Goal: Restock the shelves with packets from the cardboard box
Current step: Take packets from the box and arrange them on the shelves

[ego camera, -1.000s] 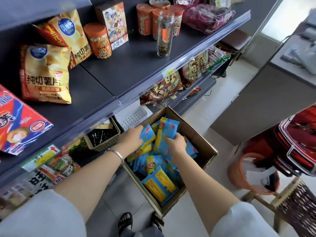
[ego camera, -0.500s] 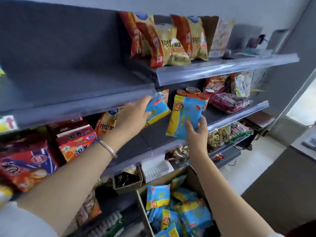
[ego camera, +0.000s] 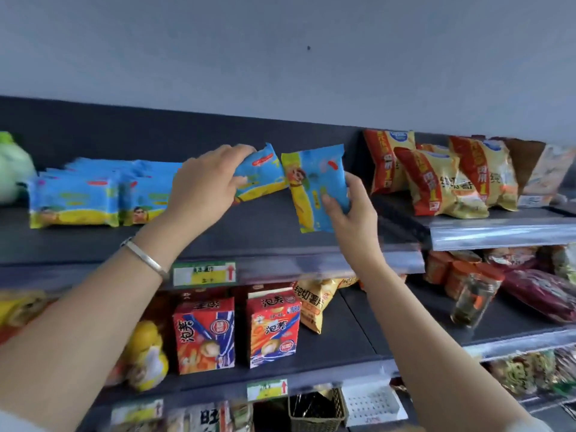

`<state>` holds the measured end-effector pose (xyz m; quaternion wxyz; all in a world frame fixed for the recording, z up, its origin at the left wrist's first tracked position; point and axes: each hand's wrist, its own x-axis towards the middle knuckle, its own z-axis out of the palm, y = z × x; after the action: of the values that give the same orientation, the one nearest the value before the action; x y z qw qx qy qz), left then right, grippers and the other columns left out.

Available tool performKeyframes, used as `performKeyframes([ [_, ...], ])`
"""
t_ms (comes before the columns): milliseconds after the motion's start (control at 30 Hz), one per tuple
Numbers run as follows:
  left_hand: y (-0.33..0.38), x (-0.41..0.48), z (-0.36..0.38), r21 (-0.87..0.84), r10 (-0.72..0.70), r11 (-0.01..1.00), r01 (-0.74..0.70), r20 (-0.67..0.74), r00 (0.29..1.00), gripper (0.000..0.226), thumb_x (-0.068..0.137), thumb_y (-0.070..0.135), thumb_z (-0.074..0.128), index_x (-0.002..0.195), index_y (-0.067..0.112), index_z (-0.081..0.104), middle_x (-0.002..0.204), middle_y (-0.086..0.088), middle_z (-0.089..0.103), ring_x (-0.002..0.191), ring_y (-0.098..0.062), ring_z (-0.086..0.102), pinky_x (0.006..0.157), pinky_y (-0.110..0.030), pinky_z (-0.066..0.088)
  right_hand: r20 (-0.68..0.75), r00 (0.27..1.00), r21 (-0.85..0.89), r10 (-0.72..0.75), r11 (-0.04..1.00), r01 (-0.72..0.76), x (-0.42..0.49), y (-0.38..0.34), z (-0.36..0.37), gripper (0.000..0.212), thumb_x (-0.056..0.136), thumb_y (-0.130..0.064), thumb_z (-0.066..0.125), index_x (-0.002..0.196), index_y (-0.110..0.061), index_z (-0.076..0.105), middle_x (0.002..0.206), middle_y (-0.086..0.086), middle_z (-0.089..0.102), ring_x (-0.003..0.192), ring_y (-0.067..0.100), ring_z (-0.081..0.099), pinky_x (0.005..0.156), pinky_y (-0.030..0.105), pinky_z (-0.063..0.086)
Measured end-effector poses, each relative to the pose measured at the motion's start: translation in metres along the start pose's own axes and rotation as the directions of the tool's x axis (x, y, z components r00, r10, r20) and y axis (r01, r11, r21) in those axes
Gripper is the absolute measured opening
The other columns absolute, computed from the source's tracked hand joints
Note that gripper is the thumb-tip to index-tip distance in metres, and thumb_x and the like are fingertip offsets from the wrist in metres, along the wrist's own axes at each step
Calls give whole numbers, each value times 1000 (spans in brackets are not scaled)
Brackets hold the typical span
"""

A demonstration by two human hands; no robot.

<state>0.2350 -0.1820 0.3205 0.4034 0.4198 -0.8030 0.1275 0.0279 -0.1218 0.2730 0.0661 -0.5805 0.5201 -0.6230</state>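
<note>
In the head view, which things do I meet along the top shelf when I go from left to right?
Green thing → shelved packets → left hand → left packet → right packet → right hand → chip bags.

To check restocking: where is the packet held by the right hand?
Head view, centre: the right hand holds the blue-and-yellow packet over the top shelf, between the second packet in the left hand and the chip bags.
</note>
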Motion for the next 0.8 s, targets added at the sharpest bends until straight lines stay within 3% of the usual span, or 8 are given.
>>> performKeyframes([
  [167, -122, -15, -46, 144, -117, 984, 103, 93, 989, 41, 90, 14, 58, 129, 23, 50, 118, -4, 62, 111, -29, 54, 92, -42, 32, 294, 948, -254, -120, 947, 198, 24, -28, 97, 35, 87, -19, 63, 121, -25, 57, 96, -8, 64, 92, 20, 60, 84, 42, 48],
  [267, -186, -27, -64, 275, -198, 951, 142, 185, 963, 43, 91, 18, 56, 132, 28, 48, 122, -2, 59, 116, -24, 48, 92, -36, 26, 447, 881, -491, -157, 780, 388, 34, -41, 156, 40, 89, -33, 60, 127, -30, 53, 106, -4, 66, 105, 22, 56, 88, 35, 34],
  [333, -218, -35, -68, 322, -232, 936, 144, 257, 938, 44, 92, 22, 56, 134, 33, 46, 129, 0, 56, 121, -20, 44, 90, -33, 24, 515, 845, -545, -144, 705, 453, 39, -47, 191, 42, 90, -38, 56, 131, -34, 49, 114, -5, 64, 112, 21, 52, 89, 35, 31],
  [433, -255, -43, -68, 327, -257, 933, 147, 326, 910, 42, 94, 26, 53, 133, 38, 44, 133, 5, 52, 122, -17, 41, 91, -33, 21, 596, 798, -551, -89, 677, 488, 44, -52, 236, 42, 92, -38, 54, 133, -39, 46, 122, -7, 60, 119, 20, 48, 96, 37, 29],
  [533, -275, -43, -64, 325, -267, 934, 149, 356, 896, 42, 95, 28, 52, 134, 38, 42, 139, 10, 46, 126, -15, 38, 94, -32, 22, 631, 775, -606, -37, 600, 522, 51, -52, 264, 43, 93, -37, 51, 135, -43, 43, 126, -8, 57, 123, 20, 44, 101, 42, 26],
  [633, -286, -42, -59, 303, -241, 944, 127, 374, 895, 42, 95, 28, 50, 134, 40, 41, 139, 14, 45, 125, -13, 39, 91, -32, 22, 622, 783, -627, -7, 594, 504, 53, -47, 276, 51, 89, -41, 54, 137, -44, 37, 128, -7, 51, 123, 22, 43, 102, 46, 27],
  [800, -289, -38, -51, 225, -186, 969, 104, 381, 906, 43, 93, 28, 50, 131, 43, 40, 130, 16, 50, 115, -12, 43, 91, -34, 21, 575, 815, -667, -66, 538, 514, 49, -40, 279, 67, 83, -50, 60, 141, -45, 28, 133, -3, 35, 123, 27, 35, 101, 45, 29],
])
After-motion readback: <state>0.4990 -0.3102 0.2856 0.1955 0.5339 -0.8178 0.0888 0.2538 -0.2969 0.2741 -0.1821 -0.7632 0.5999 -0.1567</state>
